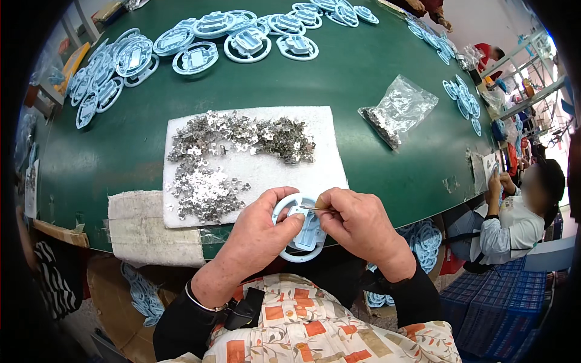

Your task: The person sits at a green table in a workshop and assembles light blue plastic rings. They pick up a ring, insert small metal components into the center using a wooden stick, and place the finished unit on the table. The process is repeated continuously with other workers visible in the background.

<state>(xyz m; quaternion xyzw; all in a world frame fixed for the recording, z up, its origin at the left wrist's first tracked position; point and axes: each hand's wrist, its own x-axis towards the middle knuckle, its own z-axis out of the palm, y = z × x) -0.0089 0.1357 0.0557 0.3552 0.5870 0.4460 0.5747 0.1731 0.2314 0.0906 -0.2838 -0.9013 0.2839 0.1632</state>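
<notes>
My left hand (257,233) is closed around the left side of a light-blue plastic wheel-shaped part (310,235), with the thumb lying over its inner plate. The part is tilted up above the table's near edge. At its upper right, my right hand (362,225) pinches a slim metal tool (310,208) resembling tweezers, its tip over the part's plate. Whether the tip grips a small piece is too fine to make out. Just beyond my hands lies a white foam sheet (327,139) bearing heaps of small shiny metal clips (209,190).
More light-blue wheel parts (195,58) lie piled along the far side of the green table (254,91). A clear plastic bag (402,109) with metal pieces rests to the right. A cloth pad (154,233) covers the near-left edge. Another person (508,221) sits at right.
</notes>
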